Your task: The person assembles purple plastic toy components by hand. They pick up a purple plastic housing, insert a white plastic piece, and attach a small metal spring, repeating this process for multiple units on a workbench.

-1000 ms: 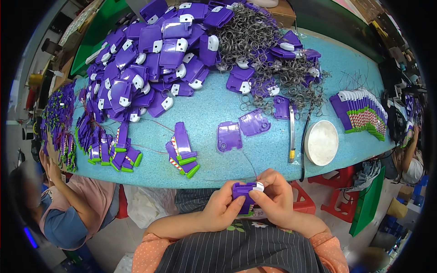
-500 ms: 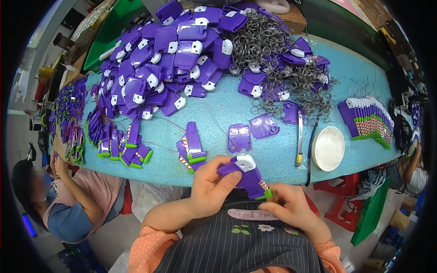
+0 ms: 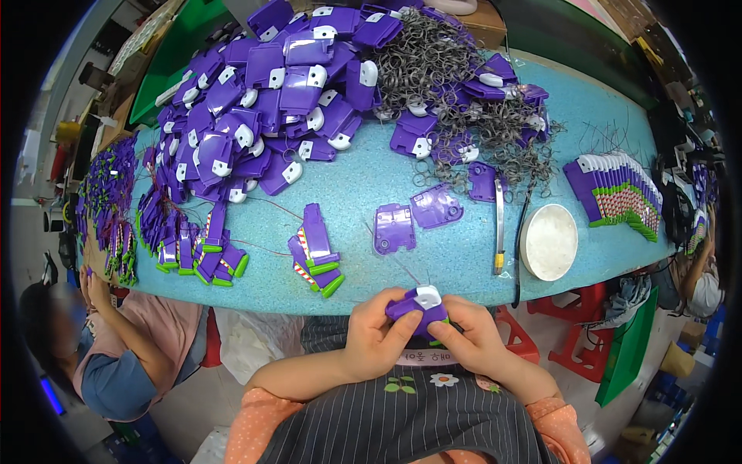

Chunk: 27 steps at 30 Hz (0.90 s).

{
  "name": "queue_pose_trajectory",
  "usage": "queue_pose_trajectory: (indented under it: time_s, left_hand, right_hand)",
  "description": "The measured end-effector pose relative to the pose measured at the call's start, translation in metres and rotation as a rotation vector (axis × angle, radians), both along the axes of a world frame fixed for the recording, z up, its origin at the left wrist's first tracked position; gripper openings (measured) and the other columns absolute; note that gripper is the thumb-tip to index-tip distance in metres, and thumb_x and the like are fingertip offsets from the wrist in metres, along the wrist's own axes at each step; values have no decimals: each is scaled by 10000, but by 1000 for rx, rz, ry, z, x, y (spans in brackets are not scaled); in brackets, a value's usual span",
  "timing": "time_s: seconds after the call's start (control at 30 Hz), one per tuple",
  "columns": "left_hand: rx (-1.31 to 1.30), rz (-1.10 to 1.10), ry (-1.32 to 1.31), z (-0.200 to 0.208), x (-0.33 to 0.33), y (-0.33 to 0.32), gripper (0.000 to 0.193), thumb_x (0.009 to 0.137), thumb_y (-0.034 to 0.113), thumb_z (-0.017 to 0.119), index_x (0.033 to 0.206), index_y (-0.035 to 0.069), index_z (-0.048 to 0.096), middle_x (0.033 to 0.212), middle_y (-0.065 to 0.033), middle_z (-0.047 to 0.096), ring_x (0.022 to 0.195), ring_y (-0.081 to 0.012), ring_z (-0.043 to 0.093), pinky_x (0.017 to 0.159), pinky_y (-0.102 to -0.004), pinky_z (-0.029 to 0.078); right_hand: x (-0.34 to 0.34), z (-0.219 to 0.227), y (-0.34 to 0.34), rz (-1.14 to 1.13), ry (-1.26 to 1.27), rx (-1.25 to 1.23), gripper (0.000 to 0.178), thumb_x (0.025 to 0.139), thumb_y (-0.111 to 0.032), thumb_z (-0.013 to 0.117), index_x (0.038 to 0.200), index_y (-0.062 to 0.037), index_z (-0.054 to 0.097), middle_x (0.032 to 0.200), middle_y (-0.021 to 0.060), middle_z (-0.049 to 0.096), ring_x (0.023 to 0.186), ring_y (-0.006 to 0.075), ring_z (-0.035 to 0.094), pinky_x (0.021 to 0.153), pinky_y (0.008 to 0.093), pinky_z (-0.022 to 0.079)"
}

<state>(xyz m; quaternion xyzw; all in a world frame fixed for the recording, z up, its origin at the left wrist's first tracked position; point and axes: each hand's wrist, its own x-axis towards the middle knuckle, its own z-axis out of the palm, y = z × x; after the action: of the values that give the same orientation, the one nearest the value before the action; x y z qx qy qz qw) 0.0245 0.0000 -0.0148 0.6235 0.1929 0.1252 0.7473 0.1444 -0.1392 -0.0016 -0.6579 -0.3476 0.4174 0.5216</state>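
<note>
Close to my body, just off the table's front edge, I hold a purple plastic piece [image 3: 425, 297] with a white cap and green at its end. My left hand [image 3: 376, 331] pinches its left side between thumb and fingers. On the opposite side my right hand [image 3: 473, 334] grips it by the green end, thumb on top. Thin wire strands stick up past the white cap. Two flat purple shells [image 3: 394, 229] lie on the table beyond my hands. Left of them rest two purple pieces [image 3: 315, 241] with green ends and striped edges.
A big heap of purple-and-white shells [image 3: 297, 89] covers the back left, beside tangled grey wire rings [image 3: 433, 69]. Rightward are a cutter knife [image 3: 499, 224], a round white dish [image 3: 549, 243] and a neat row of assembled pieces [image 3: 614, 189]. Another person [image 3: 131, 340] sits at left.
The piece has tipped so that it looks foreshortened, its white cap lower in view. My right hand has come in closer to my left and now holds the piece firmly. The view has shifted slightly.
</note>
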Motion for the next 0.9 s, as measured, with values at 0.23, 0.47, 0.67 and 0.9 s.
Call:
queue_pose_trajectory:
  time_s: [0.23, 0.47, 0.67, 0.9]
  left_hand:
    - [747, -155, -263, 16, 14, 2, 262, 735, 13, 665, 966, -21, 545, 939, -160, 542, 981, -387, 543, 883, -490, 430]
    - [969, -215, -250, 31, 23, 4, 351, 671, 32, 710, 966, -25, 528, 993, -168, 509, 1048, -436, 500, 888, -505, 421]
    - [872, -511, -145, 57, 45, 43, 445, 707, 104, 719, 1057, -29, 479, 1024, -184, 513, 1039, -393, 511, 861, -445, 431]
    - [1378, 171, 133, 60, 155, 150, 445, 787, 273, 680, 1054, -35, 501, 961, -235, 579, 855, -381, 582, 683, -424, 462]
  right_hand:
    - [-4, -16, -11, -162, 143, 235, 192, 822, -41, 627, 996, 19, 575, 973, 128, 580, 920, 222, 568, 810, 321, 445]
    - [0, -27, -11, -147, 221, 441, 217, 832, 32, 574, 1044, 12, 532, 1024, 132, 546, 952, 209, 540, 850, 325, 433]
    - [12, -5, -19, -233, 73, 392, 197, 800, 35, 582, 983, 2, 518, 937, 143, 568, 867, 218, 561, 767, 329, 453]
    - [85, 52, -64, -765, -315, 310, 127, 835, -39, 587, 949, -3, 546, 817, 91, 571, 744, 141, 558, 644, 253, 454]
